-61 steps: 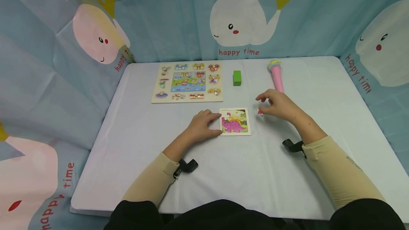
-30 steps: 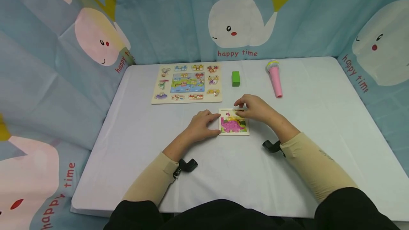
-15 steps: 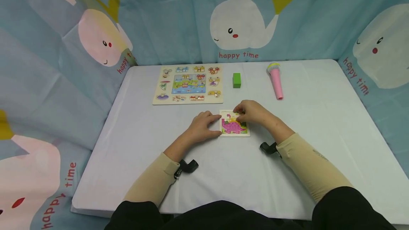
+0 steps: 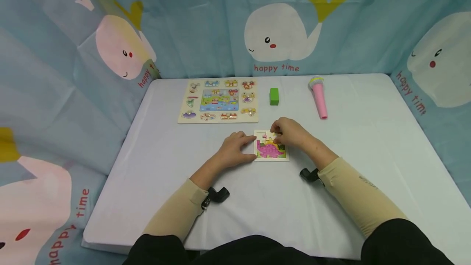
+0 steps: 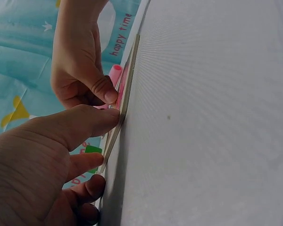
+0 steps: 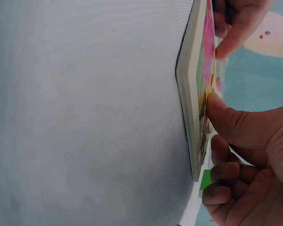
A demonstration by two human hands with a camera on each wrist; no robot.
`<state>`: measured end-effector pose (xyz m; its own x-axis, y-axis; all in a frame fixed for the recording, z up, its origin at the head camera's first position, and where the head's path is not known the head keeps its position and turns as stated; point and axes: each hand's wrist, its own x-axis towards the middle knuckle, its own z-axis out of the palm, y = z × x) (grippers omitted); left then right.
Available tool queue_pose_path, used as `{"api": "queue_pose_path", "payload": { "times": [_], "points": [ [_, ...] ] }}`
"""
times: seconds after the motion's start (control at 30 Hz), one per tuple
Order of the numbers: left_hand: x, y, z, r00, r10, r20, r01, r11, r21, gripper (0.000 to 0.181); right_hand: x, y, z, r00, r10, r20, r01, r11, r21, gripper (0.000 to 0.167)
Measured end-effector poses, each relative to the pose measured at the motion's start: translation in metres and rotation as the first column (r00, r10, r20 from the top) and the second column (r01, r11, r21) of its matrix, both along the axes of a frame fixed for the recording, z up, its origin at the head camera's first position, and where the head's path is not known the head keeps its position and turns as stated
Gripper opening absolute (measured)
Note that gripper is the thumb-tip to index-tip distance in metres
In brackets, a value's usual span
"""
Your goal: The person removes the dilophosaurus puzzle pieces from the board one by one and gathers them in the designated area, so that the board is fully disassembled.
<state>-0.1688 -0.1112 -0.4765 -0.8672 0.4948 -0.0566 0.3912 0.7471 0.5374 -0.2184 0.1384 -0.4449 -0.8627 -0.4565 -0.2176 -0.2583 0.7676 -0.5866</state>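
A small square jigsaw puzzle [image 4: 270, 150] with a pink dinosaur lies in a pale frame on the white table. My left hand [image 4: 232, 150] rests at its left side, thumb and index finger stretched apart and touching the edge. Over the upper right part, my right hand [image 4: 292, 132] pinches a small jigsaw piece, mostly hidden by the fingers. In the right wrist view, the right thumb [image 6: 221, 110] lies on the puzzle's surface, the other fingers curled beyond it. The left wrist view shows the left thumb [image 5: 104, 121] against the frame's edge.
Behind the puzzle, a wooden peg puzzle board [image 4: 218, 120] lies at the back left. A green block [image 4: 274, 97] stands to its right, and a pink toy microphone [image 4: 320, 100] lies farther right. A blue whale-print curtain [image 4: 206, 32] hangs behind the table [image 4: 147, 167].
My right hand has moved left from beside the microphone, carrying a small pink jigsaw piece to the puzzle, and has stayed at its upper right. The left hand has kept its place.
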Motion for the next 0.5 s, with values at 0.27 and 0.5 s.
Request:
{"api": "queue_pose_path", "payload": {
  "times": [0.27,0.5],
  "points": [
    [0.0004,0.0001,-0.0012,1.0,0.0,-0.001,0.0,1.0,0.001,0.068,0.0013,0.0019,-0.002,0.999,-0.031,0.015,0.032,0.999,-0.012,0.028],
    [0.0,0.0003,-0.0002,1.0,0.002,-0.007,-0.002,1.0,0.008,0.068,0.0001,0.0039,-0.0032,0.999,-0.044,0.008,0.044,0.999,-0.021,0.029]
  ]
}}
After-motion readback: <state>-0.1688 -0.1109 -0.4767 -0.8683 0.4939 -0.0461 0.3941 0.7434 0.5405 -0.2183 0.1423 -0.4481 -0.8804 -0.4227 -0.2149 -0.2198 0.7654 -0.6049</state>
